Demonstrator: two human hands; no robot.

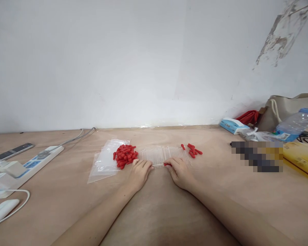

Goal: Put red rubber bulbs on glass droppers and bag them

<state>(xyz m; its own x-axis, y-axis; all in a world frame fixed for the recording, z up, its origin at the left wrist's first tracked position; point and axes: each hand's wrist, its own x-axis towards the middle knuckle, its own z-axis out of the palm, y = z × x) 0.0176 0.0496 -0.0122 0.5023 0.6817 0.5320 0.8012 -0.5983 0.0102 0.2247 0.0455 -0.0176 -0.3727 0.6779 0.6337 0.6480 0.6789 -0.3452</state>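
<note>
A thin clear dropper tube (pixel 158 165) lies level between my two hands. My left hand (pixel 141 172) is closed in a pinch on its left end. The fingers of my right hand (pixel 179 172) are closed on a small red dropper bulb (pixel 166 164) at the tube's right end; how far the tube sits inside it cannot be made out. Just beyond both hands is a row of clear tubes (pixel 154 154) lying side by side. Left of them is a heap of red bulbs (pixel 125 155), partly on clear plastic bags (pixel 102 165). Several red bulbs (pixel 192 149) lie loose on the right.
On the left are a power strip (pixel 32 167) with plugs and cables, a remote control (pixel 12 152) and a white case (pixel 3 210). A tissue pack (pixel 232 125), a plastic bottle (pixel 295 124) and a yellow package (pixel 301 159) lie to the right. The wall (pixel 154 68) borders the table.
</note>
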